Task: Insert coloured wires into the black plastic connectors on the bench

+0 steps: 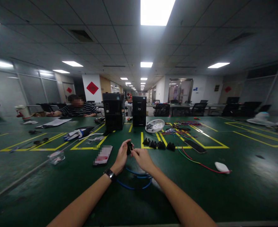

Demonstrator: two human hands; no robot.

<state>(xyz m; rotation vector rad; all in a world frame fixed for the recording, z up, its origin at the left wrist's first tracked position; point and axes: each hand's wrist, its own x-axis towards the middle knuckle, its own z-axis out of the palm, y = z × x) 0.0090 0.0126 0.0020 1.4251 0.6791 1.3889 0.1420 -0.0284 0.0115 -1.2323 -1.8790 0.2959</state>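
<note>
My left hand, with a dark watch on its wrist, is closed around a small black part held up above the table. The part resembles the black pieces lying to the right, but its exact kind is too small to tell. My right hand pinches at the part's right side; whatever its fingertips grip is hidden. Under both hands a loop of blue cable lies on the green table. Several similar black parts sit in a row to the right of my hands.
A phone lies left of my hands. Two black computer towers stand ahead, near a white basket-like cover. Loose wires, a black strip and a white device lie right. A person sits across at far left.
</note>
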